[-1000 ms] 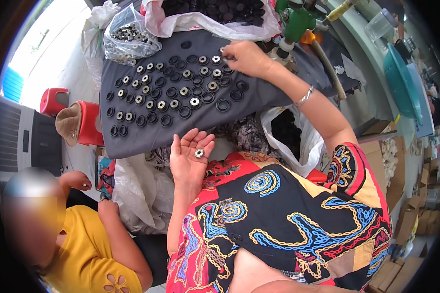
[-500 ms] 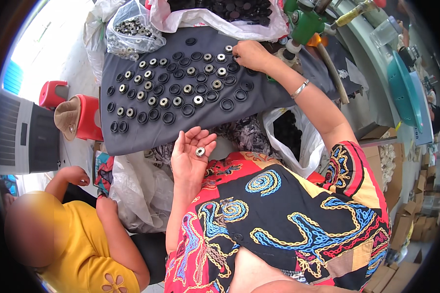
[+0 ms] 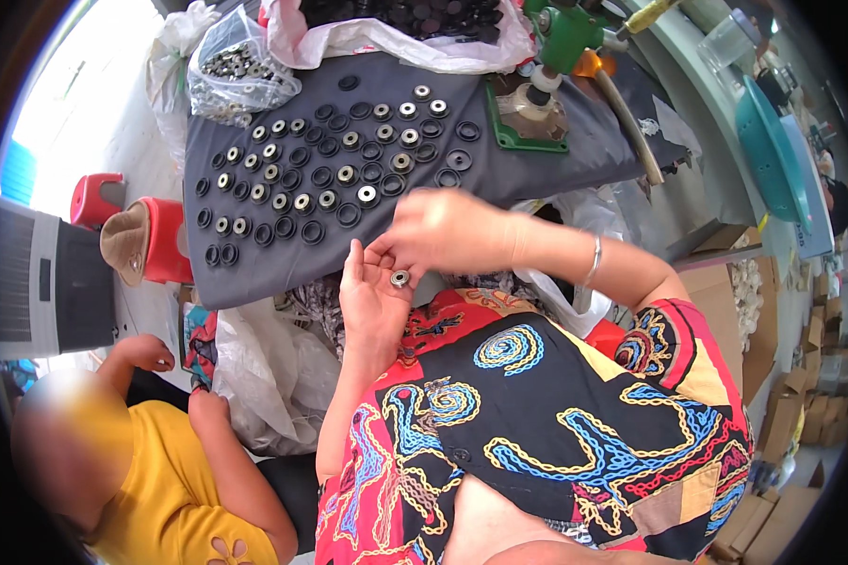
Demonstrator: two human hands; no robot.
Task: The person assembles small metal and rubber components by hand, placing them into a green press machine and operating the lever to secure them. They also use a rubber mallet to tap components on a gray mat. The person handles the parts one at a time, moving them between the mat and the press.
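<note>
My left hand is palm up in front of the table's near edge, its fingers loosely bent. In the palm lies a small round metal bearing with a hole in its middle. Just above it my right hand, palm down, has its fingers curled toward the left fingers. The right fingertips are blurred and partly hidden, so what they hold, if anything, does not show. Beyond the hands, many black rings are spread over the grey cloth-covered table; several have a metal bearing sitting in them.
A green hand press stands at the table's right. Behind the rings are a clear bag of metal parts and a white sack of black pieces. A person in a yellow top sits at lower left, near red stools.
My right hand has come from the far right rings back to my left hand. The press base is now uncovered. The bearing stays in my left palm, and the whole view has shifted slightly.
</note>
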